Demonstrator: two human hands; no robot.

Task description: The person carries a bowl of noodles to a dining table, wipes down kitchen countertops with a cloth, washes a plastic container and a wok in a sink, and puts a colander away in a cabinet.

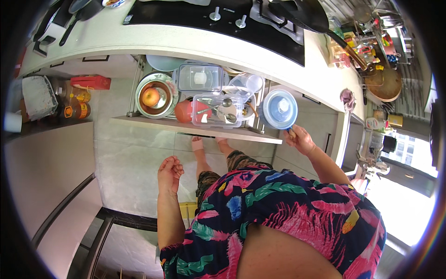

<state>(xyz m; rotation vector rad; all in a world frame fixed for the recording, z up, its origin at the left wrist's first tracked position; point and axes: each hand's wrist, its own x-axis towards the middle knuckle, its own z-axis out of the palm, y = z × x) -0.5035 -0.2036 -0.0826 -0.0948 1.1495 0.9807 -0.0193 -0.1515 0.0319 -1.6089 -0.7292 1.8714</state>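
Note:
My right hand (299, 140) grips the short handle of a blue round container with a translucent lid (279, 108), just right of a pulled-out drawer (153, 126). Over the floor hangs my left hand (170, 170), fingers curled in and nothing visible in them. Inside the drawer, an apple (151, 97) sits in nested metal bowls (140, 104) at the left. A red-orange bowl (182, 111) lies beside a clear plastic box (237, 117) with metal spoons (227, 102) in or under it. Behind stands another clear lidded box (188, 78).
Above the drawer runs a pale counter (195, 39) with a black gas cooktop (174, 14). A wok (303, 15) extends its wooden handle rightward over the counter, towards several seasoning bottles. Bottles (83, 110) and a red box (90, 82) stand at the left.

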